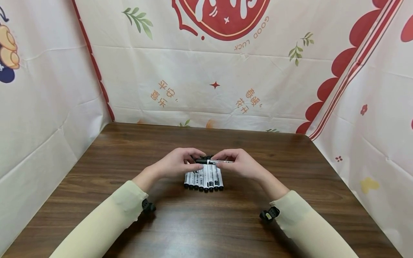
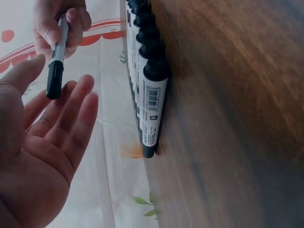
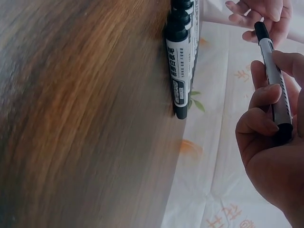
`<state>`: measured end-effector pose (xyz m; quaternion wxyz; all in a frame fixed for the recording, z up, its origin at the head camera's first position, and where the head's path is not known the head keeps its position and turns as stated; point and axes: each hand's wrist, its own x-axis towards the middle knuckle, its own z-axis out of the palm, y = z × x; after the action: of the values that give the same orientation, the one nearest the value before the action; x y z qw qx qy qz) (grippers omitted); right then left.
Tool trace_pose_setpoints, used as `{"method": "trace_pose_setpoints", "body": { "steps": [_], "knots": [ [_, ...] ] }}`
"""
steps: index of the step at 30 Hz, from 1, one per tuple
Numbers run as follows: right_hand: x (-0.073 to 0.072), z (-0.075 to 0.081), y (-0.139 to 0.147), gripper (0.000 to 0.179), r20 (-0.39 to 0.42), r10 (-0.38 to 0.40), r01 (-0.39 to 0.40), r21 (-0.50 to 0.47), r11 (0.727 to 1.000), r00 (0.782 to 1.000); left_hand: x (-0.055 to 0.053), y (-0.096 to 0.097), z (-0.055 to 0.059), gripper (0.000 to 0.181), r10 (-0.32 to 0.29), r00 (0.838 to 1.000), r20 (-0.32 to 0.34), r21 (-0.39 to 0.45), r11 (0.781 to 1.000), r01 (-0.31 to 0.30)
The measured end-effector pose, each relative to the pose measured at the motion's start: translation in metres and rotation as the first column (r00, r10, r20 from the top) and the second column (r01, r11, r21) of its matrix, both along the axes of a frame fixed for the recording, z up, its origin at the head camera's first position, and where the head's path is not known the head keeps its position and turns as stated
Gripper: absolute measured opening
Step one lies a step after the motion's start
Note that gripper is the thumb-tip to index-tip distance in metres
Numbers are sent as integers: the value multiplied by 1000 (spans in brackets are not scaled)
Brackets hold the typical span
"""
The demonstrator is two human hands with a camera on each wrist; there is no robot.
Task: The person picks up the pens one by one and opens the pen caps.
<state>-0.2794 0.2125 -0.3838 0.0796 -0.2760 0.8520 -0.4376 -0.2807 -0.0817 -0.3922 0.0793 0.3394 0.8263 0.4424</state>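
Trouble is perhaps waiting around one marker [image 1: 212, 162], which is hanging level between the left hand [image 1: 175, 163] and the right hand [image 1: 242, 165], over the row of markers [image 1: 204, 178] on the table [image 1: 96, 179]. In my judgement, only the right hand is carrying its weight. If this hand were loosening too soon, while the left hand is having no firm hold, the marker could be dropping onto the row and knocking the others out of line. Also, a hand moving too low could be brushing the row just beneath, and these round bodies could be rolling apart. A strong pull at the black cap [image 2: 55, 80] could be making it come off suddenly.

About the hands: the right hand is pinching the marker by its white body, the thumb pressing at one side and the bent fingers supporting the other. The left hand is spreading its fingers, its thumb standing well apart from them, and the cap is pointing into this gap. Whether the left fingers are touching the cap, I cannot tell, but they are not curling round it. Below and between both hands, the row is lying flat, side by side.
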Motion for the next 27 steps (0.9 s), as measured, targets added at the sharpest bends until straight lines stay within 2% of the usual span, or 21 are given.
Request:
{"method": "trace_pose_setpoints", "body": {
  "steps": [9,14,17,20,22,27],
  "knots": [
    [1,2,-4,20,-2,22,-22,-10,1000,1000,0,2,0,37,0,999,-32,-48,999,-2],
    [0,0,-5,22,9,25,-25,-17,1000,1000,0,0,-1,28,17,993,-120,-34,999,-22],
    [-1,-1,-4,30,89,20,-17,-44,999,996,-1,-1,-1,24,46,982,-181,12,999,-44],
    [-1,-3,-1,36,185,22,-8,-77,997,983,-1,-1,0,22,81,974,-211,51,996,-72],
    [-1,-4,1,36,221,25,-4,-93,996,975,-2,-1,-1,21,99,972,-213,62,994,-88],
    [-2,-4,3,33,219,9,14,-103,995,976,-3,-2,-3,26,93,981,-171,70,994,-82]
  ]
}}
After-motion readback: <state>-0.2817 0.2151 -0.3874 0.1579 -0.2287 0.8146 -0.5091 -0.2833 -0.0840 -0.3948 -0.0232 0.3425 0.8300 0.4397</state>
